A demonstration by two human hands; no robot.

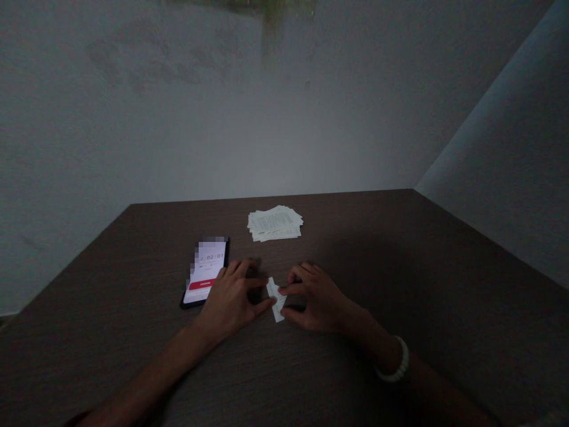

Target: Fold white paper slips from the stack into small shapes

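Note:
A small white piece of paper (275,299), folded and with faint print, lies on the dark table between my hands. My left hand (235,293) has its thumb and index finger on the paper's left edge. From the other side, the thumb and index finger of my right hand (315,299) press on its right part. The other fingers of both hands are bent above the table. Beyond the hands sits a loose stack of printed paper sheets (275,222). Under the fingers' shadow, the exact fold of the paper is hard to make out.
A phone (207,273) with a lit timer screen and a red bar lies just left of my left hand, partly covered by it. The brown table (377,237) reaches a grey wall (267,130) at the back. A pale beaded bracelet (402,359) circles my right wrist.

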